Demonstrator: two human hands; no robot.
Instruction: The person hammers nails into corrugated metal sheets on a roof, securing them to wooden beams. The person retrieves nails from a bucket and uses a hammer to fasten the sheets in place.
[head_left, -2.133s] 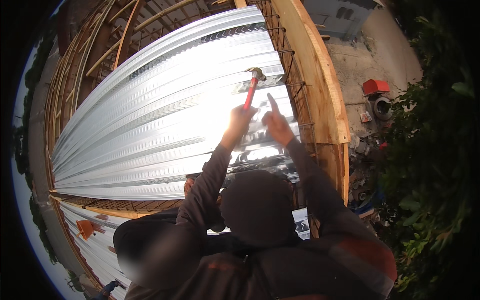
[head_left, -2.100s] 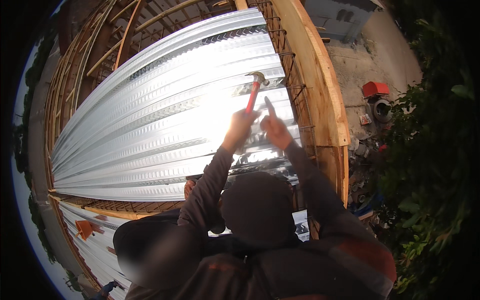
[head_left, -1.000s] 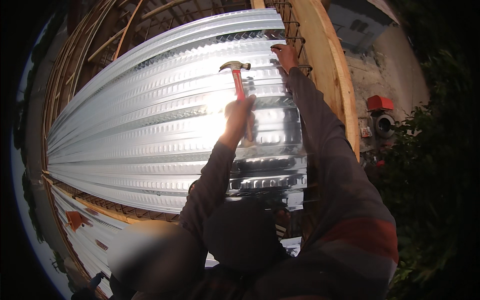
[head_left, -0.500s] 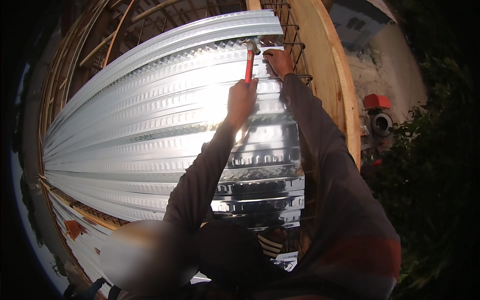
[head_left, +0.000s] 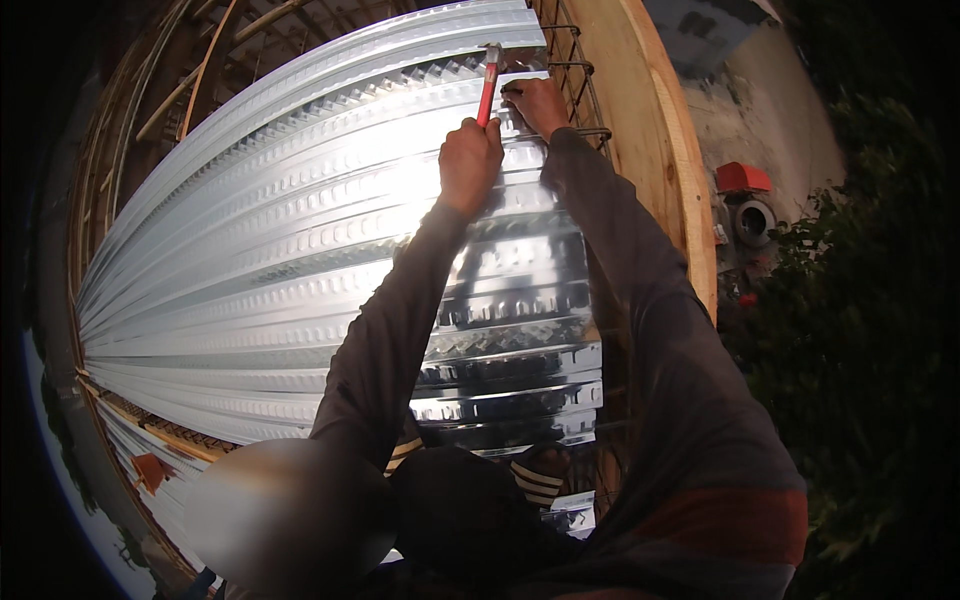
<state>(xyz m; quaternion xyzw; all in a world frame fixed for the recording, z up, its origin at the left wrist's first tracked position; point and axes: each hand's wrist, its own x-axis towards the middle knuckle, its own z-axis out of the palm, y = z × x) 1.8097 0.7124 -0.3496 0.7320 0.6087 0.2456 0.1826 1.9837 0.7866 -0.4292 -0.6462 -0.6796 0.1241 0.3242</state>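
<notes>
My left hand [head_left: 471,165] is wrapped round the lower handle of a hammer [head_left: 488,90] with a red grip and a metal head. The hammer's head is at the far end, over the ribbed silver metal decking [head_left: 330,225]. Just right of it, my right hand [head_left: 541,105] is closed in a pinch near the sheet's far right edge. A small dark thing shows at its fingertips, too small to name. Hammer head and right fingers are apart.
Steel rebar [head_left: 585,68] runs along the decking's right edge, beside a wooden formwork board [head_left: 645,130]. Beyond lies lower ground with a red machine [head_left: 743,178]. Wooden framing [head_left: 205,80] shows at far left. Below me are striped footwear [head_left: 540,478] and a blurred rounded shape [head_left: 285,510].
The hammer head has moved farther away from my right fingers and its angle has turned. My right hand stays pinched near the same edge. The whole view has shifted slightly.
</notes>
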